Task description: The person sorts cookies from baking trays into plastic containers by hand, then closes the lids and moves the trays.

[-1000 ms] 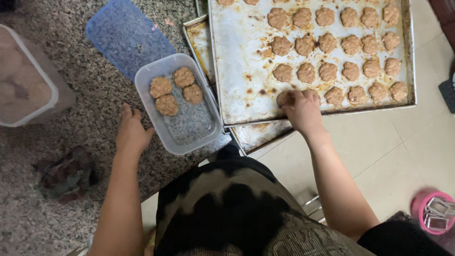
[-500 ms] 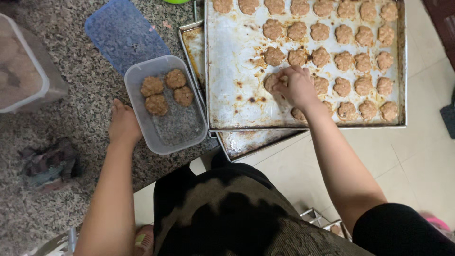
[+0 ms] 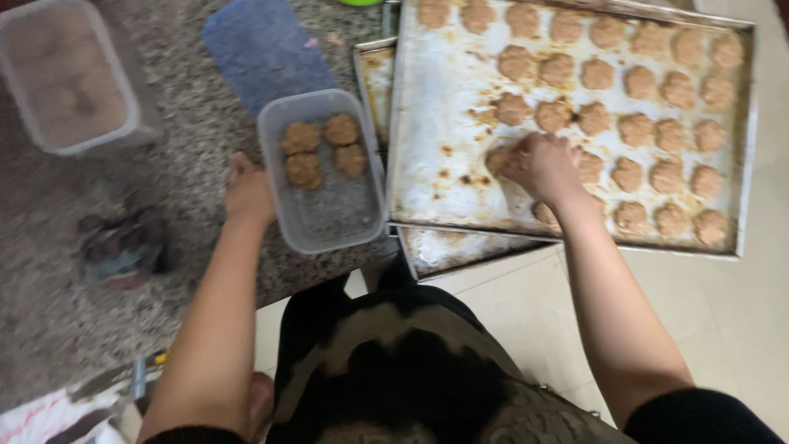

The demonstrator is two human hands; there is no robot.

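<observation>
The cookies [image 3: 641,127] were golden brown on my silvery tray [image 3: 436,107], which was blotched with brown stains. My tub [image 3: 329,210] was clear, the lid [image 3: 263,49] blue, the counter [image 3: 189,173] speckled grey. The blurred lump [image 3: 119,242] looked dark, maybe purplish.

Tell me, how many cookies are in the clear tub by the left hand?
4, in the far half of the clear tub: two at the back and two just in front.

Baking tray [image 3: 436,123] at 3 o'clock of tub [image 3: 362,205], just beside it. Four cookies [image 3: 322,148] in tub's far half. Lid [image 3: 263,49] at tub's 11 o'clock. Second tray [image 3: 460,247] under the first.
</observation>
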